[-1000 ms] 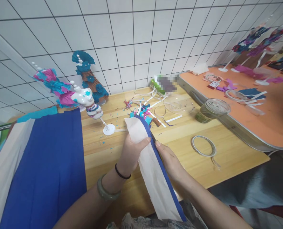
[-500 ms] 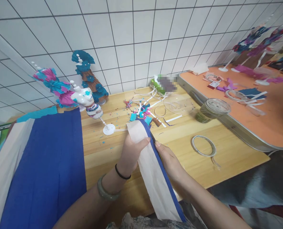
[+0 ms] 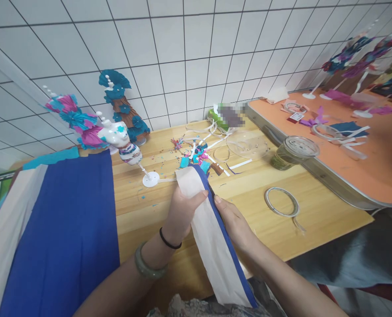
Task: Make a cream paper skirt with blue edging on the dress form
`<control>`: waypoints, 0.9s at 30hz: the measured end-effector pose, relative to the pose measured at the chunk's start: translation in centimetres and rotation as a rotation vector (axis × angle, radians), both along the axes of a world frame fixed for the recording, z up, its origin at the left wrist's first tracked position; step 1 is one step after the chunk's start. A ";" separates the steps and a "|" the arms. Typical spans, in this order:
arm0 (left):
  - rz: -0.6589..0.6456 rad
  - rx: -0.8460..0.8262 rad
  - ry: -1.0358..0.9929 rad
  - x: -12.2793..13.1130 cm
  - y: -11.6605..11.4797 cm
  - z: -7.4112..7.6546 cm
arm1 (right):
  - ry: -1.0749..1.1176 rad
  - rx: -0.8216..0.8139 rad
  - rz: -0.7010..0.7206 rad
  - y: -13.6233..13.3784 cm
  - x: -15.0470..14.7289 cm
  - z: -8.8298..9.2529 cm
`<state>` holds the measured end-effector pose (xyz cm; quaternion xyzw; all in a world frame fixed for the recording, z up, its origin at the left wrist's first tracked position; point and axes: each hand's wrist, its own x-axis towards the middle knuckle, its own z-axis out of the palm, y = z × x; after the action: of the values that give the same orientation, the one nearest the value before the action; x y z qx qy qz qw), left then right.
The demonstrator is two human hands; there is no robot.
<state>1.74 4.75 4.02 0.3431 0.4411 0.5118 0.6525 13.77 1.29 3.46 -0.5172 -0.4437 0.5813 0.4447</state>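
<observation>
My left hand (image 3: pixel 183 211) is closed on a long strip of white crepe paper (image 3: pixel 212 246), its thumb pressing on top near the far end. Blue crepe paper (image 3: pixel 229 242) lies under the white and shows along its right edge. The strip runs down toward my lap. Against that blue edge, my right hand (image 3: pixel 234 220) is closed, thumb foremost. A thin dark piece (image 3: pixel 211 190) shows by its thumb tip; the paper and fingers hide the rest, so I cannot tell what it is.
Blue crepe sheets (image 3: pixel 64 220) cover the table's left side. A white figure on a stand (image 3: pixel 126 149) leans behind my left hand. Paper scraps (image 3: pixel 199 154) lie beyond the strip. To the right are a tape roll (image 3: pixel 282 201), a lidded jar (image 3: pixel 293 154) and an orange table (image 3: pixel 357 163).
</observation>
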 end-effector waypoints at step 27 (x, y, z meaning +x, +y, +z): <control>-0.060 -0.086 -0.154 -1.0 0.7 0.4 | -0.065 0.050 0.073 -0.2 -0.1 -0.7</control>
<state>0.78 5.43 4.45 0.2872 0.4007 0.4975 0.7138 13.71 1.09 2.76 -0.5083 -0.4908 0.5687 0.4211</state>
